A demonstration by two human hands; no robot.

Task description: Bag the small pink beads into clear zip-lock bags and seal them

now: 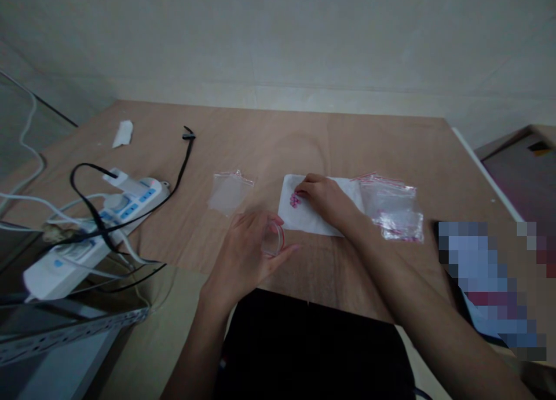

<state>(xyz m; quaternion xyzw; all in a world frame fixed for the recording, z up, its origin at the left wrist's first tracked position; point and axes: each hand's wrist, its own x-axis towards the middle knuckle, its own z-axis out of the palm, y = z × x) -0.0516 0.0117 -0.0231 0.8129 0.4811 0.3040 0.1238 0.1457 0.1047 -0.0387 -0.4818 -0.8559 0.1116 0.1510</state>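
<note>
My left hand (247,246) curls around a small clear zip bag (273,239) with a red-edged mouth that gapes between thumb and fingers. Just to its upper right lies a white sheet (284,215) bearing a little cluster of pink beads (295,200). The fingertips of my right hand (321,194) are pinched together at the upper right side of that cluster; whether a bead is between them is hidden. A flat clear zip bag (230,193) rests to the left of the sheet. Several more clear zip bags (391,206) are piled at its right end.
On the left, a white power strip (139,206) with plugs and tangled cables sits on the wooden table (260,139). A black cable (185,165) reaches inward from it. A white scrap (123,134) lies farther back. A dark-edged device with a blurred screen (478,272) stands at right.
</note>
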